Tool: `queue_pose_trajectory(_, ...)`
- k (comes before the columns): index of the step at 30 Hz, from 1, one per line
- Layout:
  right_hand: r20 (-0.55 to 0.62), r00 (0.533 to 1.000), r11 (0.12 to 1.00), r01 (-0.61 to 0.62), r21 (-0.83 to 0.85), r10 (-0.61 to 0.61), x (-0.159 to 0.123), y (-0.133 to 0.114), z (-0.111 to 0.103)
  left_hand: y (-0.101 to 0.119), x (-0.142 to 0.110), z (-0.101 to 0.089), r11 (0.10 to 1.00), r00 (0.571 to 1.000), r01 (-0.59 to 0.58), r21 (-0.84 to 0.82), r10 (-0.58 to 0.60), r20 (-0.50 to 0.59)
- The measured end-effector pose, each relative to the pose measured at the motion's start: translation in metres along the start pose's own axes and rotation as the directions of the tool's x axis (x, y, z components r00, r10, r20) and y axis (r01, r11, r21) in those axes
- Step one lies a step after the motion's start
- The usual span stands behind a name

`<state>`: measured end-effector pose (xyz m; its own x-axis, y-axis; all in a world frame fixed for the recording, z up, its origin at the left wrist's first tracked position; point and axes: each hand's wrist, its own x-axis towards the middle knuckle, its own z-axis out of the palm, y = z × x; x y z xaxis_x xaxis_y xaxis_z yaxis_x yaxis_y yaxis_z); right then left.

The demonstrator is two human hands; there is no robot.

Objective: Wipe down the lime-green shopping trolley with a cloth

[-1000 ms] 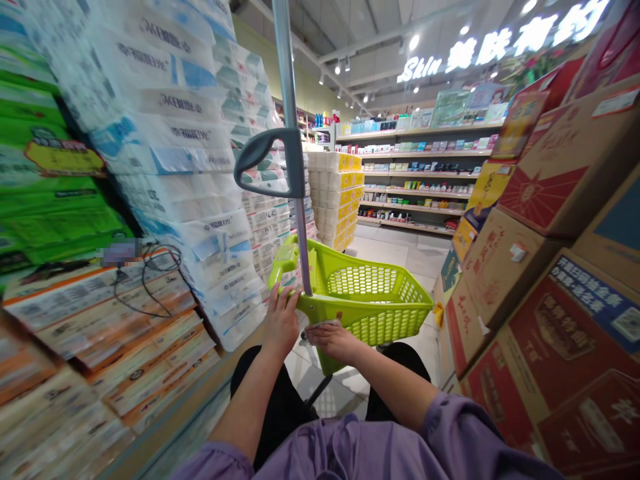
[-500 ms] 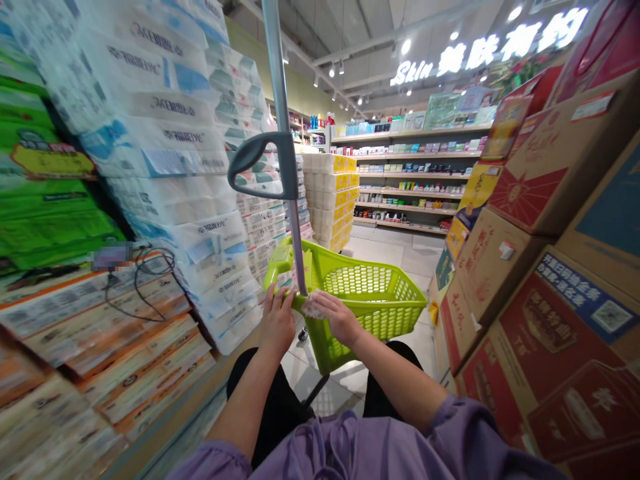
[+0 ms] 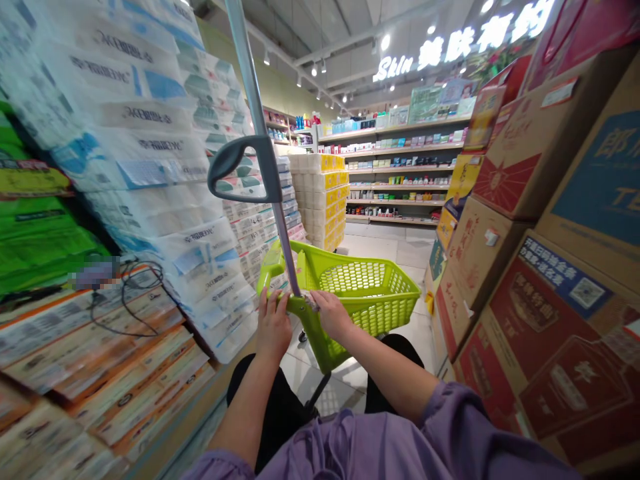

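A lime-green plastic shopping basket [image 3: 370, 312] on casters stands tilted between my knees, with a metal pole and a grey loop handle [image 3: 245, 170] rising at its near end. My left hand [image 3: 275, 323] has its fingers hooked over the near rim, left of the pole. Just right of the pole, my right hand [image 3: 331, 315] presses a crumpled whitish cloth [image 3: 312, 301] onto the rim; whether it is cloth or tissue I cannot tell. Fingers cover most of the cloth.
Wrapped tissue packs [image 3: 150, 167] are stacked high at the left. Black cables [image 3: 125, 297] lie on orange-and-white packs [image 3: 125, 373]. Cardboard cartons [image 3: 550, 347] rise close on the right. Stocked shelves [image 3: 400, 167] stand beyond the tiled floor [image 3: 377, 243].
My right hand has moved up with the cloth from the basket's side wall to the rim by the pole. My left hand stays on the rim. The view has turned slightly right.
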<state>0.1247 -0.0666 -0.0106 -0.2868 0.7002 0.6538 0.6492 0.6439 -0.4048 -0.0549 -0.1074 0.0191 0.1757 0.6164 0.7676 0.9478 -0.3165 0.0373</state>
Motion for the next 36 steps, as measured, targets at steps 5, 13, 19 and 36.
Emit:
queue_pose_trajectory(5,0.047,0.999,1.000,-0.001,0.000,0.001,-0.001,0.011,0.001,-0.012,0.009,0.001,0.999,0.998,-0.024,0.024,0.022,0.065)
queue_pose_trajectory(13,0.130,0.970,0.972,-0.183,-0.150,0.203,0.000,0.041,-0.006,-0.012,0.022,0.017,0.983,0.981,0.105,0.152,-0.127,0.144)
queue_pose_trajectory(19,0.104,0.991,0.994,-0.083,-0.067,0.089,0.014,0.033,0.014,-0.011,0.023,0.024,0.973,0.975,0.106,0.206,-0.143,0.172)
queue_pose_trajectory(36,-0.043,0.953,0.944,-0.304,-0.130,0.301,-0.013,0.094,-0.007,0.003,0.024,0.026,0.981,0.981,0.142,0.131,-0.157,0.113)
